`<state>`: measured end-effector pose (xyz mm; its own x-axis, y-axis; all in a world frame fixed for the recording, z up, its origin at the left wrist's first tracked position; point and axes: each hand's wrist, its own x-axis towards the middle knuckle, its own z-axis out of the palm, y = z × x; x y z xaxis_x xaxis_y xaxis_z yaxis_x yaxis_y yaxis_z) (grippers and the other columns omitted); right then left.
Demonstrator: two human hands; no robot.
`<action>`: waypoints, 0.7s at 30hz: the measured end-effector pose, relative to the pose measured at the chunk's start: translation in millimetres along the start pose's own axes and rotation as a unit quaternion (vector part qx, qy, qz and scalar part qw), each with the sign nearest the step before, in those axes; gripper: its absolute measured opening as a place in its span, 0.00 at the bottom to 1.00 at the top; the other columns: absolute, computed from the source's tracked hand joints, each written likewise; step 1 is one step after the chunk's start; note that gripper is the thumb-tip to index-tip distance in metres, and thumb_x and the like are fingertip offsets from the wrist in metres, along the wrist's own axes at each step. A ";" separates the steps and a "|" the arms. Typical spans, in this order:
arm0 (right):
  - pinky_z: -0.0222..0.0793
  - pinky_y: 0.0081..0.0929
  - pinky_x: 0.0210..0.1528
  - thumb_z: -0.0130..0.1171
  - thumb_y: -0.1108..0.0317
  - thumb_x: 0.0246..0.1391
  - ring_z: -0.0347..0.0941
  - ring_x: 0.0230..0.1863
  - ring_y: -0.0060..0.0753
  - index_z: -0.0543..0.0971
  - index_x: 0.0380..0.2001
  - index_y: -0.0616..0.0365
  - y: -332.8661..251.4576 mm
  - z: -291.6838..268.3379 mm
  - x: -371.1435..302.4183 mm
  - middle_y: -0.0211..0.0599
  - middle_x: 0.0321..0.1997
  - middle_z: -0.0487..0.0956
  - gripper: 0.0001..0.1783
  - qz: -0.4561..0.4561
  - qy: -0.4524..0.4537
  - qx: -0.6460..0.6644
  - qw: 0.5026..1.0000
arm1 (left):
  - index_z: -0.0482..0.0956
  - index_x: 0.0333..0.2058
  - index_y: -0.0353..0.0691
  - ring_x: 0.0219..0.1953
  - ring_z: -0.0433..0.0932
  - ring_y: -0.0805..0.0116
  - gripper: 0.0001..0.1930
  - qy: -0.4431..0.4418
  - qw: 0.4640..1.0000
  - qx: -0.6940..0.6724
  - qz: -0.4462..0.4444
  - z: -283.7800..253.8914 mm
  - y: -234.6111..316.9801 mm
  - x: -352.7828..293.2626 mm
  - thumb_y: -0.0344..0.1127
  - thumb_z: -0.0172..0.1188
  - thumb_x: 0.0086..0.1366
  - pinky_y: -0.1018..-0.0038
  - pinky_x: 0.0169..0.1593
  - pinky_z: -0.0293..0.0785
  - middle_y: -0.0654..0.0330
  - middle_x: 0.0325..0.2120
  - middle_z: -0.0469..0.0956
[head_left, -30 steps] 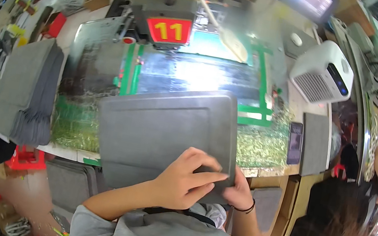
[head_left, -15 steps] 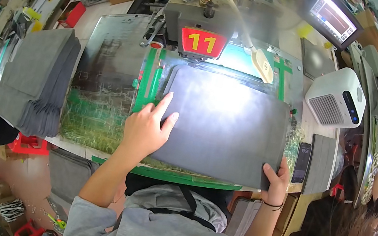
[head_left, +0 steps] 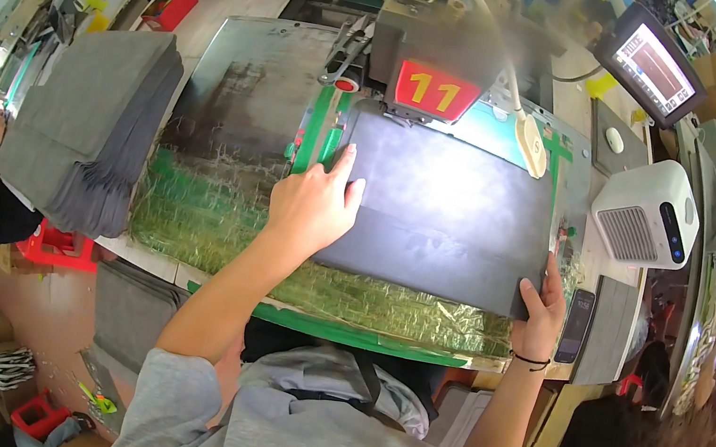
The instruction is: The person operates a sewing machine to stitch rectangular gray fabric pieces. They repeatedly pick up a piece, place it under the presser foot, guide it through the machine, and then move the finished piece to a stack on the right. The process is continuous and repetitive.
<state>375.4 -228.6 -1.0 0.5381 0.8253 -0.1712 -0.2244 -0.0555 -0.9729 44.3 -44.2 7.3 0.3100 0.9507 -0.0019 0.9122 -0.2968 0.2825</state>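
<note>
A dark grey flat panel (head_left: pixel 440 248) lies on the machine bed under a bright patch of light, its far edge by the machine head (head_left: pixel 455 54). At its left edge my left hand (head_left: pixel 313 206) rests with the index finger and thumb stretched out over the material. My right hand (head_left: pixel 543 304) grips the near right corner, thumb on top and the fingers partly hidden at the edge. Green strips (head_left: pixel 321 136) run beside the panel on the left. A red sign with yellow digits is fixed to the machine head.
A thick stack of grey panels (head_left: pixel 89 119) stands at the left. To the right are a white fan-like box (head_left: pixel 646 217), a phone (head_left: pixel 577 327) and a grey piece (head_left: pixel 610 325). A lit screen (head_left: pixel 654 65) and a cream lamp (head_left: pixel 530 144) sit at the back. Another person works far left.
The panel has slid away from me toward the machine head, and both hands have moved with it. More of the green-yellow bed shows along the near side. The view has shifted slightly.
</note>
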 end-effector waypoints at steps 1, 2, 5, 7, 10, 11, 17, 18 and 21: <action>0.72 0.32 0.68 0.57 0.85 0.65 0.75 0.66 0.35 0.60 0.78 0.71 -0.6 1.0 1.6 0.46 0.71 0.75 0.39 0.000 0.001 -0.002 1.000 | 0.74 0.71 0.50 0.30 0.87 0.44 0.30 0.004 1.000 -0.001 0.001 -0.2 -0.3 1.1 0.53 0.53 0.75 0.50 0.35 0.84 0.46 0.29 0.85; 0.72 0.32 0.68 0.57 0.85 0.65 0.75 0.67 0.35 0.60 0.78 0.71 -1.0 1.8 3.2 0.46 0.71 0.75 0.39 0.000 0.003 -0.004 1.000 | 0.74 0.71 0.50 0.30 0.87 0.44 0.30 0.008 1.000 -0.002 0.002 -0.7 -0.3 2.4 0.53 0.53 0.75 0.50 0.35 0.84 0.46 0.29 0.85; 0.71 0.31 0.68 0.57 0.85 0.65 0.74 0.68 0.35 0.60 0.78 0.69 0.0 1.5 9.4 0.46 0.72 0.75 0.39 0.008 0.009 0.001 1.000 | 0.80 0.66 0.50 0.32 0.87 0.41 0.27 -0.004 0.999 -0.034 -0.023 -3.9 3.9 10.3 0.52 0.58 0.73 0.48 0.39 0.84 0.46 0.29 0.86; 0.69 0.32 0.71 0.58 0.85 0.64 0.73 0.70 0.36 0.63 0.78 0.67 -0.1 5.2 5.9 0.46 0.73 0.74 0.39 -0.049 0.031 -0.056 0.997 | 0.81 0.65 0.50 0.32 0.87 0.41 0.27 0.009 0.999 -0.031 -0.016 -4.3 5.4 10.8 0.52 0.58 0.72 0.47 0.39 0.84 0.46 0.30 0.86; 0.65 0.34 0.74 0.64 0.81 0.61 0.71 0.73 0.39 0.69 0.74 0.64 11.5 -5.2 11.9 0.46 0.74 0.75 0.37 -0.152 0.011 -0.207 0.966 | 0.81 0.65 0.52 0.34 0.87 0.39 0.26 0.017 1.000 -0.017 -0.016 -4.6 10.0 11.4 0.53 0.59 0.72 0.46 0.41 0.84 0.46 0.31 0.87; 0.63 0.35 0.75 0.66 0.79 0.60 0.70 0.74 0.40 0.72 0.73 0.64 8.6 -9.9 15.1 0.46 0.74 0.75 0.36 -0.186 -0.002 -0.274 0.944 | 0.81 0.65 0.52 0.34 0.87 0.39 0.26 0.018 1.000 -0.016 -0.015 -4.2 11.2 11.4 0.53 0.59 0.72 0.46 0.41 0.84 0.45 0.32 0.87; 0.61 0.36 0.77 0.69 0.75 0.58 0.70 0.75 0.40 0.75 0.69 0.67 5.1 -5.4 33.1 0.46 0.72 0.77 0.35 -0.095 -0.001 -0.230 0.969 | 0.81 0.65 0.55 0.35 0.87 0.39 0.26 0.022 1.000 -0.003 -0.012 -2.6 11.5 14.5 0.55 0.59 0.72 0.45 0.41 0.83 0.45 0.32 0.88; 0.60 0.36 0.77 0.69 0.75 0.58 0.70 0.74 0.40 0.75 0.69 0.67 5.8 -11.3 34.0 0.47 0.71 0.78 0.34 -0.106 -0.003 -0.231 0.967 | 0.81 0.65 0.55 0.34 0.87 0.39 0.26 0.026 1.000 -0.005 -0.012 -1.0 12.4 15.3 0.55 0.59 0.72 0.45 0.40 0.83 0.46 0.31 0.88; 0.61 0.37 0.77 0.68 0.75 0.58 0.71 0.73 0.40 0.76 0.69 0.66 13.7 -9.6 37.4 0.46 0.71 0.78 0.34 -0.119 -0.031 -0.247 0.961 | 0.81 0.63 0.51 0.31 0.88 0.41 0.26 0.012 1.000 0.009 -0.016 -0.4 6.4 12.1 0.54 0.58 0.72 0.45 0.36 0.84 0.48 0.28 0.87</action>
<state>400.3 -203.9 -22.2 0.4732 0.8789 0.0592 0.3196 -0.1087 -0.9413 53.7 -34.6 9.5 0.2732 0.9619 0.0130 0.9263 -0.2667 0.2662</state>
